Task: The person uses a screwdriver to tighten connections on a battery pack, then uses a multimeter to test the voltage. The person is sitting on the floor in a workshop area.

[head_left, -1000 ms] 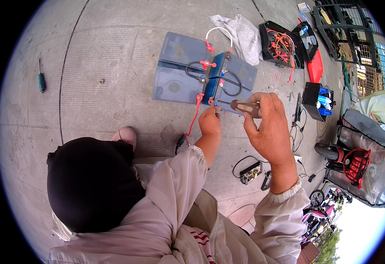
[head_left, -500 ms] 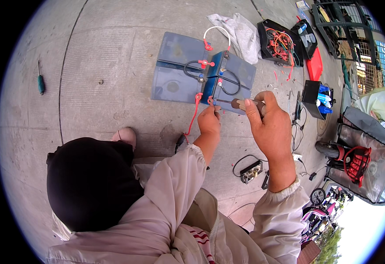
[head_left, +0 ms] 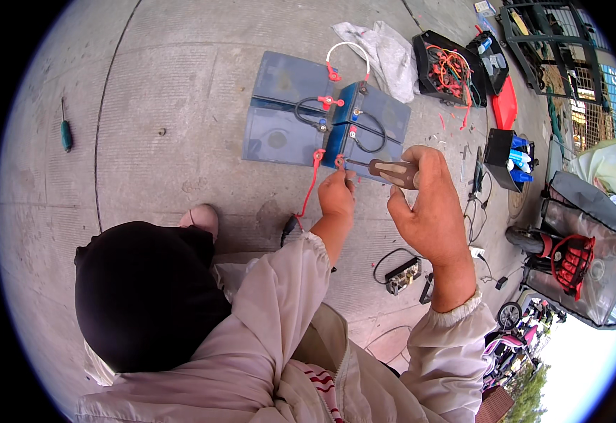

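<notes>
My right hand (head_left: 431,208) grips a screwdriver (head_left: 392,171) by its brown and beige handle, fingers over the top and thumb apart from it below. The shaft points left at a red cable lug (head_left: 340,162) on the near corner of a blue-sided battery (head_left: 377,158). Just below that corner, my left hand (head_left: 337,196) is closed, its fingertips pinching the lug's near end, partly hidden. Grey batteries (head_left: 280,137) stand alongside on the left. Black jumper cables (head_left: 373,146) and a white one (head_left: 347,44) link the terminals. From another lug, a red lead (head_left: 311,187) runs toward me.
Another screwdriver (head_left: 66,134) lies far left. Behind the batteries are a grey cloth (head_left: 382,60) and a black box (head_left: 428,81) of red wires. Right of my hand stands a black bin (head_left: 495,158) holding blue items. A small device (head_left: 402,275) with a cable lies nearer.
My right thumb has come away from the screwdriver handle, and the handle shows a different side. That hand has shifted slightly. My left hand stays at the lug.
</notes>
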### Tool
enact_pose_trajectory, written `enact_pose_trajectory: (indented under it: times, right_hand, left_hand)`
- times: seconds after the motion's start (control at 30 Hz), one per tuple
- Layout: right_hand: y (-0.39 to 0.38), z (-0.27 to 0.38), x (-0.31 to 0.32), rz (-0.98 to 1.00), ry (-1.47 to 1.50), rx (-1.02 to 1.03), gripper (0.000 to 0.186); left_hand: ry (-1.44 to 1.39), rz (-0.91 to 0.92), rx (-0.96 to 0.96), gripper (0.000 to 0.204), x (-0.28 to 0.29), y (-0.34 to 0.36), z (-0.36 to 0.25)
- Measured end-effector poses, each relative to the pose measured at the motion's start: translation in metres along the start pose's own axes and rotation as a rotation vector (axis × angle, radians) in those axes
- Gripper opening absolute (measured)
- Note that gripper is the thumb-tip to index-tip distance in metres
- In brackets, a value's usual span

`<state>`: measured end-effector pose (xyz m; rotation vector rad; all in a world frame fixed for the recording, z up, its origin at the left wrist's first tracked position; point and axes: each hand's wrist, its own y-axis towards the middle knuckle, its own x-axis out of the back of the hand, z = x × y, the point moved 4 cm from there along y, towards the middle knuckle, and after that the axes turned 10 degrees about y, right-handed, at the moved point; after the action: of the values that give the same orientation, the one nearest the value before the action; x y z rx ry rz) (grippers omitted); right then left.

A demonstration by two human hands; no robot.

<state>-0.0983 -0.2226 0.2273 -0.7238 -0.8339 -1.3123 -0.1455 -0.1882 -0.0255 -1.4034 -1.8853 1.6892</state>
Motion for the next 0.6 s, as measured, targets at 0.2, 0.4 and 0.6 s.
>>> enact_pose_trajectory:
  times: [0.2,0.4,0.6]
  right_hand:
    - [0.004,-0.009,0.000,0.091,-0.109,-0.106,0.025]
    - [0.001,-0.006,0.000,0.036,0.005,-0.217,0.023]
    - [0.001,-0.011,0.002,-0.047,-0.129,0.135,0.024]
  left_hand:
    - [0.013,-0.009,-0.011,0.030,0.002,0.003,0.001]
    - [-0.012,-0.014,-0.008,0.031,0.004,0.006,0.005]
    - [0.005,0.017,-0.010,0.030,-0.002,0.003,0.005]
